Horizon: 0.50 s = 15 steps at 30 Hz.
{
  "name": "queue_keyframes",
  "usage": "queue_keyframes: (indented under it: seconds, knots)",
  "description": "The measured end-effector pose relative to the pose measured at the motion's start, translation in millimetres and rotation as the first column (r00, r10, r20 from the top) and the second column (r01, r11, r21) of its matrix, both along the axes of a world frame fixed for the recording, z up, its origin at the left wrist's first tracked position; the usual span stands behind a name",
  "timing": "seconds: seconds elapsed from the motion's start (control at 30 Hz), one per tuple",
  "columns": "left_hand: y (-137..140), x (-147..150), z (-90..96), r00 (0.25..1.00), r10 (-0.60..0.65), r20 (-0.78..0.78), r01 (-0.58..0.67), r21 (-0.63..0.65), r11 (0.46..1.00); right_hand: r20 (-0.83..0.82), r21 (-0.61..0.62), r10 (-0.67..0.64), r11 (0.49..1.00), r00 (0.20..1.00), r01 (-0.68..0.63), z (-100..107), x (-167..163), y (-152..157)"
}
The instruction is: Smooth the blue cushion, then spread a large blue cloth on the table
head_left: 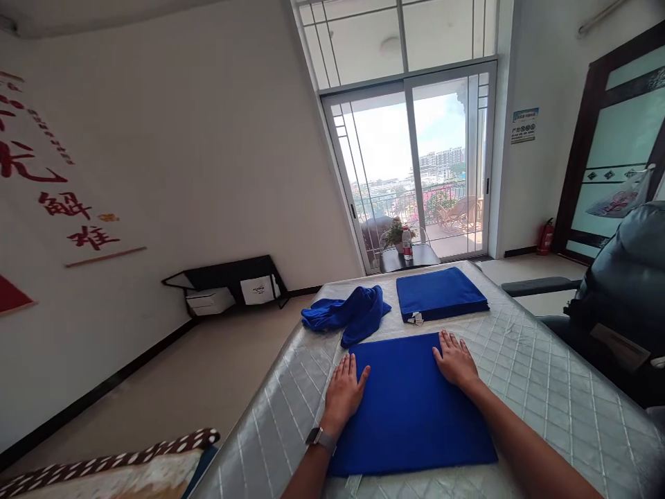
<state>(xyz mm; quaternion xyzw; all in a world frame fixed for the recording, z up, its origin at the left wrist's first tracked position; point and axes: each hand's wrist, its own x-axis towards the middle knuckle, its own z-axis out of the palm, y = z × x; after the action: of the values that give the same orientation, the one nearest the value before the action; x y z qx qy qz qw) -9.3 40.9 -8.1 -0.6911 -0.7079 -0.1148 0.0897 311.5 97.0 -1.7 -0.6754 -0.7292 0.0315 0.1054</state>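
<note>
A flat blue cloth [410, 409], folded into a near square, lies in front of me on the quilted silver mattress [524, 374]. My left hand [345, 389] rests flat on its left edge, fingers stretched out and thumb apart; a watch [321, 438] is on that wrist. On the far right corner of the same cloth lies my right hand [456, 359], palm down with the fingers extended. Just beyond are a crumpled blue cloth [353, 315] to the left and a neat stack of folded blue cloths [441, 291] with a white tag to the right.
Past the far end stands a small black table [423, 258] with a plant and a water bottle [407, 244]. A dark leather chair [623, 291] is close on the right. Patterned bedding [140, 471] shows at lower left, and a black rack [233, 284] with white boxes stands by the wall.
</note>
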Motion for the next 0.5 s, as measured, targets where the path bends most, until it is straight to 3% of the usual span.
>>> queue_keyframes:
  seconds: [0.17, 0.4, 0.5]
  knots:
    - [11.2, 40.3, 15.2, 0.988, -0.148, -0.030, 0.149, 0.018, 0.989, -0.065, -0.009, -0.010, 1.000, 0.998, 0.010, 2.9, 0.3, -2.3]
    - [39.0, 166.4, 20.6, 0.886, -0.444, 0.133, 0.449, -0.006, 0.894, -0.053, -0.011, 0.019, 1.000, 0.998, -0.020, 6.5, 3.4, -5.9]
    - [45.9, 199.9, 15.6, 0.855, -0.493, 0.159, 0.496, 0.020, 0.868, -0.024, 0.001, 0.052, 0.999, 0.998, -0.052, 4.5, 5.8, -6.9]
